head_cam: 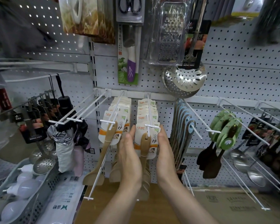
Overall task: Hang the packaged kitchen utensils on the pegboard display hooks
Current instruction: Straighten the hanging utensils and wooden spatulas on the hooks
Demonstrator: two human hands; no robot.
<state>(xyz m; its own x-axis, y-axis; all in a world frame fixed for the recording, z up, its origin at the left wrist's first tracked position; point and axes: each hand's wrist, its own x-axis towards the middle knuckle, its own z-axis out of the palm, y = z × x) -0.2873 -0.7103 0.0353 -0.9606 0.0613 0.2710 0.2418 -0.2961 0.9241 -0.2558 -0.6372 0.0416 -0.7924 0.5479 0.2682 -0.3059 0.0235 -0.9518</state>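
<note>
A grey basket (44, 188) of white bulbs sits at far left. On the pegboard (233, 75), the left hand (129, 152) and right hand (164, 151) press nearly straight fingers against the sides of the front packaged wooden spoon (146, 139), threaded on the white hook (149, 115). Green-carded spatulas (223, 135) hang rightward.

Two hands (129, 152), two rows of carded wooden spoons (146, 139), two steel skimmers (188, 76), one grater (168, 29), one packaged knife (130, 62), one pair of scissors (130, 4)
</note>
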